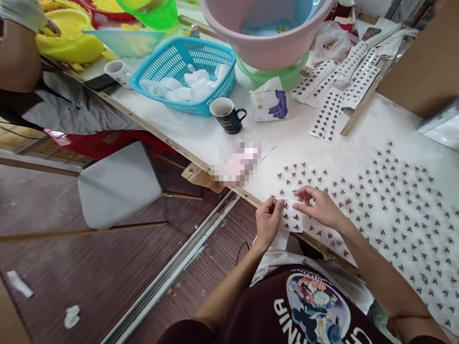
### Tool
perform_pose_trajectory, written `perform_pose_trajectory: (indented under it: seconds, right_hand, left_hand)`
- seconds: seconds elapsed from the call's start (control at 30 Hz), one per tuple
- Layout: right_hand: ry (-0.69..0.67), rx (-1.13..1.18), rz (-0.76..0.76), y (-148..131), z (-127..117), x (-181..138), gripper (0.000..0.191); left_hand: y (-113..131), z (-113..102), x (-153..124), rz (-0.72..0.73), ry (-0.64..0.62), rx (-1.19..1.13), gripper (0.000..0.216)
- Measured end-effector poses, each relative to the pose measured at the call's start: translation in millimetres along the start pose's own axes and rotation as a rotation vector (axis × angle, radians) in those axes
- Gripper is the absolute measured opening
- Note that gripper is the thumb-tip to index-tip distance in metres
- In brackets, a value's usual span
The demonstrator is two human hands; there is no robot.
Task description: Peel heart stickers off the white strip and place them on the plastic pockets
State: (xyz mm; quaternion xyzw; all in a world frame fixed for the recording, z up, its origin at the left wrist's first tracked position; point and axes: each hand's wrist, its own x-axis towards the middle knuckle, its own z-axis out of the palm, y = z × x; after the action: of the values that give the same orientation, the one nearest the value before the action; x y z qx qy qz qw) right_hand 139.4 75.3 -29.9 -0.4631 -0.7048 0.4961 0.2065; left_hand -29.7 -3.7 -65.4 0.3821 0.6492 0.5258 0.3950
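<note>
A small white sheet of stickers (292, 222) printed with dark winged shapes is pinched between the thumb and fingers of my left hand (268, 220), over the table's front edge. My right hand (318, 206) is at the sheet's right side, with thumb and index finger curved and a gap between their tips. Nothing clear shows in that gap. To the right, many small clear pieces (403, 205), each bearing the same dark print, lie spread in rows across the white table (376, 119).
A dark mug (229, 117), a white-and-purple packet (269, 100) and a blue basket (182, 50) of white pieces stand farther back. Longer sticker sheets (326, 114) lie near a wooden strip. A pink basin (265, 50) sits behind. Another person's gloved hand (27, 16) is upper left, above a stool (118, 186).
</note>
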Motion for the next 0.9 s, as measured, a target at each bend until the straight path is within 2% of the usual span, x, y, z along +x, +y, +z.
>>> perform_pose_trajectory:
  seconds: [0.13, 0.23, 0.37, 0.6, 0.7, 0.8, 0.9]
  right_hand:
    - [-0.002, 0.048, 0.05, -2.6, 12.1, -5.5, 0.019]
    - [-0.009, 0.049, 0.05, -0.4, 12.7, -4.9, 0.021]
    - [-0.003, 0.014, -0.008, -1.6, 15.0, -8.4, 0.02]
    - [0.148, -0.187, -0.187, -4.0, 19.3, -16.3, 0.008]
    - [0.209, -0.1, -0.223, -4.4, 17.3, -16.4, 0.008]
    - [0.27, 0.054, -0.155, -5.0, 18.3, -11.2, 0.005]
    - [0.213, 0.164, -0.067, -6.8, 26.6, -2.5, 0.03]
  left_hand:
    - [-0.5, -1.8, -1.3, -0.031, -0.113, -0.118, 0.029]
    - [-2.5, -4.1, -2.7, -0.041, -0.194, -0.153, 0.027]
    - [-4.8, -4.3, -3.1, -0.064, -0.128, -0.093, 0.031]
    - [-2.5, -2.1, -1.0, -0.048, -0.066, -0.062, 0.037]
    - [-3.1, -1.7, -0.8, -0.035, -0.054, -0.045, 0.038]
    - [-4.2, -1.6, -1.0, -0.02, -0.054, -0.038, 0.038]
    - [-4.8, -1.8, -1.2, -0.002, -0.062, -0.028, 0.038]
